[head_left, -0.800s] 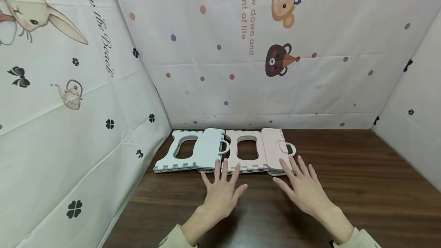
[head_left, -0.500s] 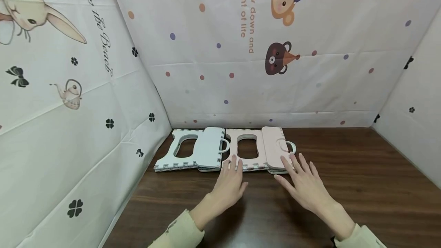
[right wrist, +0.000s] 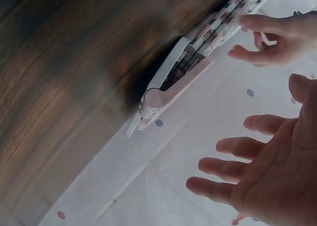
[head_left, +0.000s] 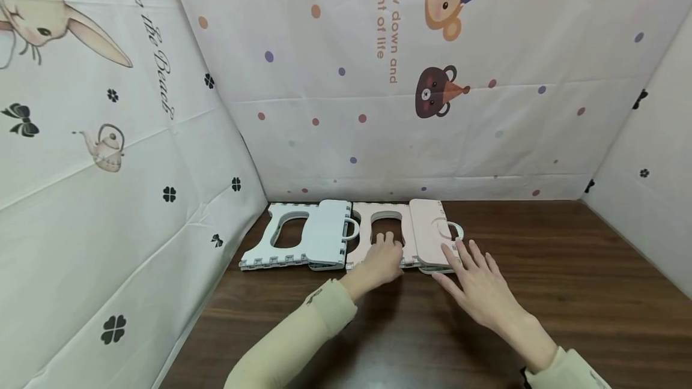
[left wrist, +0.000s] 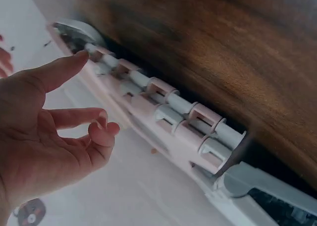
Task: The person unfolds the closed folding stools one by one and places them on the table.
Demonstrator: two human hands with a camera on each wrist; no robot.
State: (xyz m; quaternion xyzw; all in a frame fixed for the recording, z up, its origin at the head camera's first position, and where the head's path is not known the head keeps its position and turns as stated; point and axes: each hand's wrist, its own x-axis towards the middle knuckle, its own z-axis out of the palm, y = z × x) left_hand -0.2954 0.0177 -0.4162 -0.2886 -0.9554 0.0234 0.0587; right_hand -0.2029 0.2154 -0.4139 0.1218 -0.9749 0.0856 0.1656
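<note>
A pink folding step stool [head_left: 359,236] lies folded flat near the back of the table. My left hand [head_left: 381,260] is over its near edge, fingers bent toward the cutout; in the left wrist view the thumb [left wrist: 69,70] is apart from the curled fingers, beside the hinged edge, with nothing visibly held. My right hand [head_left: 481,290] has spread, straight fingers over the near right corner of the pink stool; in the right wrist view they show apart from it. Left of the pink one lies a pale blue folding step stool [head_left: 326,230], folded too, its handle at the right.
The brown wooden table [head_left: 540,269] extends to the right and toward the front. A white printed cloth wall [head_left: 303,137] rises right behind the stools. Another cloth wall [head_left: 189,239] slopes along the left side.
My left hand has moved right and forward, from near the blue stool to the pink stool's front edge, and its spread fingers have bent. My right hand has barely moved.
</note>
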